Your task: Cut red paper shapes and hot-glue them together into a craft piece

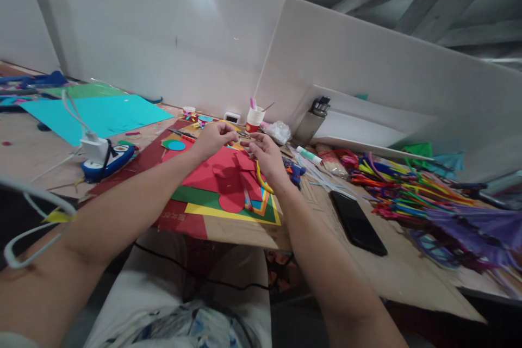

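My left hand [217, 139] is held over the coloured paper, thumb and fingertips pinched together. Whatever lies in that pinch is too small to make out. Just right of it, my right hand [267, 156] has curled fingers pointing towards the left fingertips; its hold is also too small to make out. The hands are close but apart. Under them lies red paper [204, 172], with a round red piece [231, 202] at its front. Green paper [191, 196] and yellow paper [228, 216] show beneath. A curved yellow thing [263, 180], perhaps a scissors handle, is beside my right wrist.
A black phone [358, 223] lies on the cardboard, right. Behind are a glue stick [309, 155], a blue glue gun [294, 170], a paper cup [255, 118] and a bottle [310, 122]. Pipe cleaners [408, 187] pile up at far right. A charger [95, 148] stands left.
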Demonstrator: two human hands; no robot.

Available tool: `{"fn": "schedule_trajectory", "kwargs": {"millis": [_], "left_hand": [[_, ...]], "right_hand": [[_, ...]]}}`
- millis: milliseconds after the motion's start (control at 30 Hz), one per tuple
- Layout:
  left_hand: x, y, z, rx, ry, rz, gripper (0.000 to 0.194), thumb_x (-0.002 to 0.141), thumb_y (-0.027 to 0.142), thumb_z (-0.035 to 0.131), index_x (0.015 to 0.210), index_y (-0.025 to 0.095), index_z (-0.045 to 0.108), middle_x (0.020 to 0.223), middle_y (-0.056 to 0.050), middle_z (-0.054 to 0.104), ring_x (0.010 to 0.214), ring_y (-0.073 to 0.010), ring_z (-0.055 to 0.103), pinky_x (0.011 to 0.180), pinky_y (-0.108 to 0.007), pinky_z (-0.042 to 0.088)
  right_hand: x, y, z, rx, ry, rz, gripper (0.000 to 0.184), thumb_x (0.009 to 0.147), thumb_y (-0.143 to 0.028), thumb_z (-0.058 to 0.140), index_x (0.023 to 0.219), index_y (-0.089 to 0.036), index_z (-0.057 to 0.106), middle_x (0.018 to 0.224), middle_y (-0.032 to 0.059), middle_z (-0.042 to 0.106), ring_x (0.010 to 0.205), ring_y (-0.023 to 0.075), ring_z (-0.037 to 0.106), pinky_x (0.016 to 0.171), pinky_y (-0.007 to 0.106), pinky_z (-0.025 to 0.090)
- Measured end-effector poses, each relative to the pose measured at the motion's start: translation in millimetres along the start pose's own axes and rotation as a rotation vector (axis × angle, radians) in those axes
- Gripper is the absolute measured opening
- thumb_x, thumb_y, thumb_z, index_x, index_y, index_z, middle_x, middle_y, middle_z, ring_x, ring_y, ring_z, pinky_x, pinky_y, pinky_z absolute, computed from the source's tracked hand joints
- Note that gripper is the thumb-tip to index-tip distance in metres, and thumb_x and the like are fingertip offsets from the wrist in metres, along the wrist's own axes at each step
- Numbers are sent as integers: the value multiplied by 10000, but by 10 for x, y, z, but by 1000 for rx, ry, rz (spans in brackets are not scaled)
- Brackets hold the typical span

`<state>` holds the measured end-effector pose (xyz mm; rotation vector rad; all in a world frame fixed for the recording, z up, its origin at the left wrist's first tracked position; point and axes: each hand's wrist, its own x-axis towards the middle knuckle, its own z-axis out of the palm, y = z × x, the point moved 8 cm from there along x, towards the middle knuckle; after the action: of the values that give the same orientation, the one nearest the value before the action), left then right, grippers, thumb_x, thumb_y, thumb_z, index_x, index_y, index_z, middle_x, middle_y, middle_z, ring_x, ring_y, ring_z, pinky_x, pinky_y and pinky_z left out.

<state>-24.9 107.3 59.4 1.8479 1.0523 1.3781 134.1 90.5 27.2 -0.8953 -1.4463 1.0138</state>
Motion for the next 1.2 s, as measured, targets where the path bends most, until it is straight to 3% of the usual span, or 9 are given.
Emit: {"fn": "schedule_trajectory", "kwargs": {"millis": [167,433,700,800,933,1067,1200], "left_hand": [[9,17,40,51,-46,77,149,827,263,651,785,147,734,717,-36,716,649,-132,612,662,-262,478],[-64,73,136,315,-41,270,170,862,270,671,945,202,803,987,-85,796,944,-230,704,900,-366,511],[-144,154,225,590,-64,345,182,831,161,591,862,176,770,958,-114,770,933,-251,682,893,-374,482],[-119,132,189,521,-30,291,165,807,156,604,837,182,764,927,-95,765,906,-236,675,888,-362,481],[-63,-29,59,301,57,63,122,800,206,622,766,160,730,784,-62,741,747,-184,655,773,-313,500],[-44,-204,102,-61,-6,-136,199,806,327,674,808,136,732,726,-52,730,647,-140,637,667,-266,512],[-54,-247,200,-297,-63,-215,283,761,404,749,817,126,743,769,-76,748,674,-136,650,694,-273,539]], "right_hand": [[-9,-11,2,60,-3,25,307,790,-303,659,1066,-231,546,979,32,753,739,120,599,648,254,488],[20,32,-14,-49,10,-11,344,803,-349,663,1107,-234,547,980,32,743,741,138,618,693,294,503],[-67,9,125,-188,-59,-70,434,802,-341,674,1201,-247,531,1148,83,733,1039,219,680,905,392,528],[-93,-15,155,-192,-62,-63,455,797,-356,683,1205,-240,519,1160,102,732,1040,229,686,892,398,539],[-84,-15,150,-85,-61,-26,453,785,-361,693,1180,-246,502,1167,93,746,980,212,699,796,358,556],[-36,10,96,32,-46,-16,442,778,-373,691,1153,-242,497,1156,95,752,969,198,699,747,319,549],[1,32,31,18,-9,-25,422,788,-364,676,1154,-242,504,1191,90,740,1002,197,704,730,305,551]]}}
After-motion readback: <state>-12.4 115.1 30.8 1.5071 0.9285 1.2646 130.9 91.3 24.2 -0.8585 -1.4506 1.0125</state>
